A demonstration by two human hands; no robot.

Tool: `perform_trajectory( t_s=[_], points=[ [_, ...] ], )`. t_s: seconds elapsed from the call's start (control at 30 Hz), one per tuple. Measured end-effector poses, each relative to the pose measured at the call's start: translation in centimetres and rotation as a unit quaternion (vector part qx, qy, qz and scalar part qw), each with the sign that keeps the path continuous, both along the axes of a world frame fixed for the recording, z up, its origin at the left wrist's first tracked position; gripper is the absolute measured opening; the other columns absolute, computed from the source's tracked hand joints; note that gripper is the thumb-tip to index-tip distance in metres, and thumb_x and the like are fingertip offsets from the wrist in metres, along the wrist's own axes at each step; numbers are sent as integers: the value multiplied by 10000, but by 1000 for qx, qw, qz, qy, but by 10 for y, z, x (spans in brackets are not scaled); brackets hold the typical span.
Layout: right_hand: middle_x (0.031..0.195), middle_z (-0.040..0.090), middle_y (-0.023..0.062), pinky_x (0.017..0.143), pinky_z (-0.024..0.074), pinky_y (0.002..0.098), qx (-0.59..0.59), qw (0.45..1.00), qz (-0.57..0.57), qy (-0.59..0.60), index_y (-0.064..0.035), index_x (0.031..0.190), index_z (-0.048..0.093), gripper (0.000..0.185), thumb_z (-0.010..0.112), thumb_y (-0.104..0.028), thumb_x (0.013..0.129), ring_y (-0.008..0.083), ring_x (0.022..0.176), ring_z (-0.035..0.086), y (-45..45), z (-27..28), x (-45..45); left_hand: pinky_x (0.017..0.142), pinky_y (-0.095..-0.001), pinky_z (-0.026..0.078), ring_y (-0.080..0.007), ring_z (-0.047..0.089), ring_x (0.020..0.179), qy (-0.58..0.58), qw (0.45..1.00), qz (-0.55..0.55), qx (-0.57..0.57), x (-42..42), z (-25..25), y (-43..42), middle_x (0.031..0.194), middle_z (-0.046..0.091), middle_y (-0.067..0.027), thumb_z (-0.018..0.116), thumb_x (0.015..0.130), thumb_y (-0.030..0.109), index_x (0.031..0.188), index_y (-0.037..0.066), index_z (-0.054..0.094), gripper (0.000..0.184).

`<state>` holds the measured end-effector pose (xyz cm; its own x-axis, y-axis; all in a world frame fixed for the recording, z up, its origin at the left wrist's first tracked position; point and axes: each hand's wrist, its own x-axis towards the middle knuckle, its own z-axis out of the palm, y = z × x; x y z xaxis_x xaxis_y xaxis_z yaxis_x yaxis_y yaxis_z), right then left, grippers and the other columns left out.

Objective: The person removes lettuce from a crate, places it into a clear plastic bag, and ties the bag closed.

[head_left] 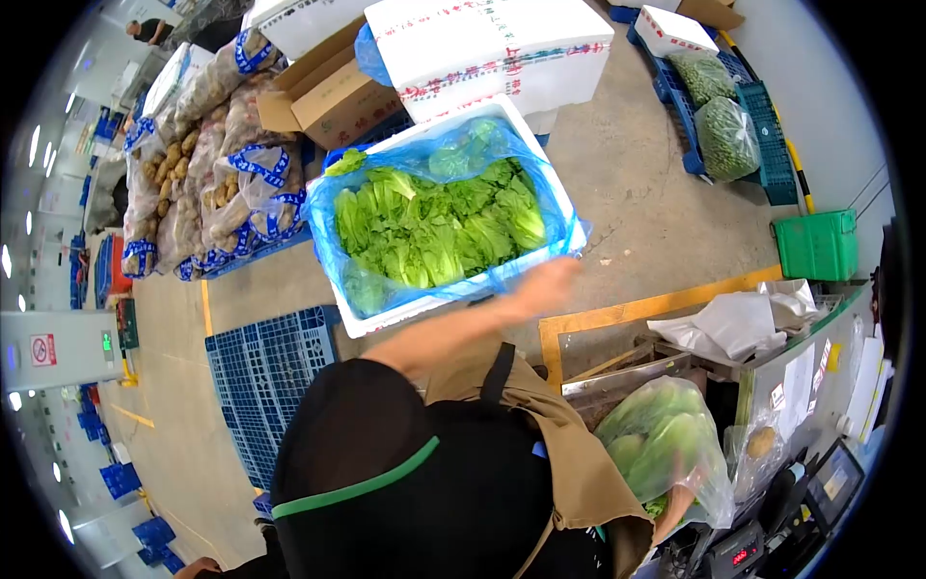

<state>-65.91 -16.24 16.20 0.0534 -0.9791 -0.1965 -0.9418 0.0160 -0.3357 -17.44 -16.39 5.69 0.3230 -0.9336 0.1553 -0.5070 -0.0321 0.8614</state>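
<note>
A white foam box (pixel 349 326) lined with a blue plastic bag holds several heads of green leafy lettuce (pixel 439 232). My left hand (pixel 550 285) is over the box's near right edge, blurred by motion, so its fingers cannot be made out. At the lower right, a clear plastic bag of lettuce (pixel 661 434) rests by the scale. My right hand (pixel 681 494) is at that bag's lower side, partly behind the plastic, and seems to grip it. A small clear bag with a round brown item (pixel 761 442) lies beside it.
Mesh sacks of potatoes (pixel 207 183) are stacked at left beside an open carton (pixel 338 96). A closed foam box (pixel 492 53) stands behind. A blue pallet (pixel 275 381) lies on the floor. A green crate (pixel 816 245), bagged green vegetables (pixel 725 138) and a scale display (pixel 743 554) are at right.
</note>
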Motion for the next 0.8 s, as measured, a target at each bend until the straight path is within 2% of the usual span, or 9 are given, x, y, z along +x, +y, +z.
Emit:
perform_trajectory(
  t_s=[0.13, 0.17, 0.2, 0.27, 0.3, 0.43, 0.53, 0.63, 0.8],
  points=[
    [1209, 553, 268, 998, 359, 416, 80, 996, -24, -27, 53, 1195, 549, 449, 623, -254, 876, 414, 1142, 491, 15, 58, 4, 872, -461, 433, -327, 564, 976, -324, 917, -17, 233, 152, -102, 82, 999, 606, -148, 588, 715, 61, 1059, 55, 620, 345],
    [1086, 606, 251, 898, 424, 401, 25, 995, 36, 89, 56, 1199, 545, 440, 620, -230, 872, 396, 1006, 560, 19, 58, -13, 1013, -528, 335, -311, 465, 1202, -347, 892, -100, 272, 168, -128, 102, 1223, 545, -145, 599, 746, 76, 1198, 67, 568, 453],
    [925, 632, 223, 768, 462, 408, 167, 938, -66, 297, 56, 1206, 537, 415, 600, -192, 880, 377, 828, 593, 10, 90, 23, 1040, -554, 291, -308, 402, 1260, -351, 872, -178, 292, 174, -141, 112, 1291, 494, -137, 604, 757, 88, 1246, 86, 537, 493],
    [764, 619, 219, 657, 461, 422, 17, 943, -55, 329, 48, 997, 623, 300, 585, -225, 878, 367, 722, 598, 17, 110, 43, 1093, -606, 202, -303, 276, 1377, -353, 813, -332, 322, 184, -157, 124, 1429, 392, -121, 614, 779, 111, 1342, 124, 474, 580],
    [770, 620, 219, 657, 462, 417, -8, 950, -42, 311, 40, 1029, 616, 299, 579, -216, 879, 356, 726, 603, 14, 125, 75, 1105, -655, 83, -295, 138, 1435, -366, 765, -374, 376, 183, -149, 110, 1514, 273, -82, 617, 812, 152, 1406, 192, 410, 630],
    [856, 634, 204, 706, 468, 392, -37, 994, 5, 105, 54, 1222, 529, 379, 568, -116, 886, 333, 759, 602, -10, 141, 194, 1079, -696, 77, -320, 177, 1416, -386, 670, -492, 401, 187, -150, 93, 1474, 336, -93, 661, 774, 192, 1408, 212, 405, 684],
    [1125, 613, 259, 869, 469, 380, 52, 996, 48, 62, 37, 1229, 536, 405, 613, -69, 845, 356, 1014, 618, -21, 133, 272, 1074, -700, 77, -328, 222, 1396, -410, 655, -489, 405, 184, -154, 85, 1443, 371, -89, 696, 749, 217, 1400, 243, 415, 709],
    [1119, 610, 242, 879, 456, 412, 79, 982, 173, 6, 16, 1222, 541, 456, 646, -53, 783, 401, 1024, 585, -25, 105, 299, 1060, -707, 127, -343, 284, 1364, -428, 641, -504, 390, 190, -149, 82, 1414, 401, -85, 728, 723, 229, 1366, 254, 453, 700],
    [1090, 609, 227, 872, 452, 427, 127, 966, 225, 17, -10, 1213, 540, 456, 652, -74, 776, 409, 1010, 573, -37, 91, 343, 1055, -634, 271, -342, 372, 1291, -281, 790, -480, 257, 250, -86, 76, 1355, 431, -129, 730, 671, 229, 1303, 194, 494, 675]
  ],
)
